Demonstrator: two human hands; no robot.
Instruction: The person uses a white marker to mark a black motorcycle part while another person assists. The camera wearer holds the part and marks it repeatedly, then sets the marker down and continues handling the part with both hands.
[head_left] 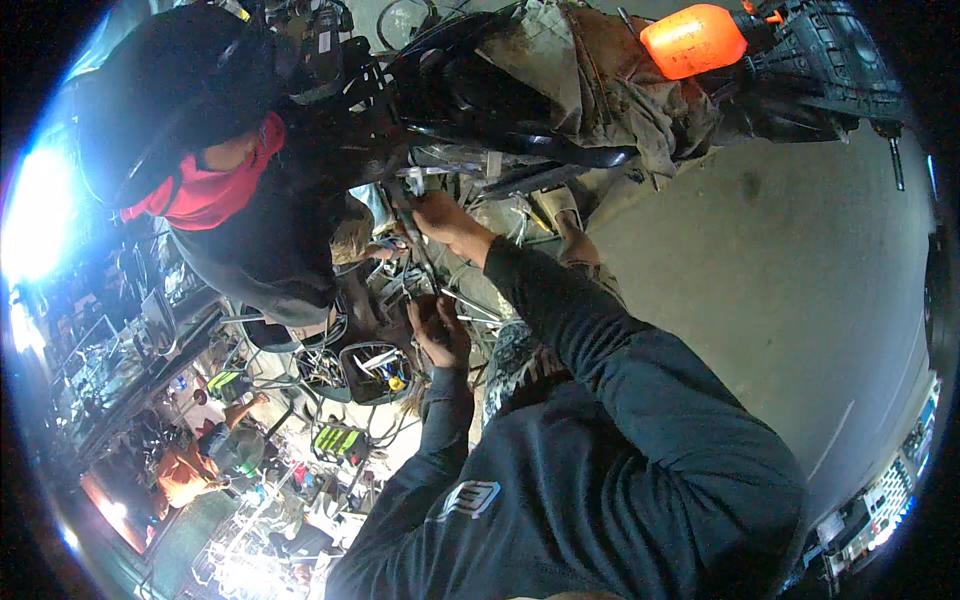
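Observation:
Two dark-sleeved arms of mine reach toward the exposed side of a black motorcycle (470, 95). My right hand (452, 224) is at its underside with bent fingers closed near a small pale part; what they grip is hidden. Lower down, my left hand (440, 332) has its thumb and fingers curled upward around the lower end of a thin dark cable or hose (424, 258) that runs between the hands. The exact thing in its grasp is too small and dark to name.
Close on my left leans a person in a dark top and red scarf (225, 190). An orange bottle (694, 42) lies on a brown cloth (620, 100) draped over the motorcycle. Below are a black tray of tools (352, 385), a green-and-black box (340, 442), loose cables and another person (190, 468).

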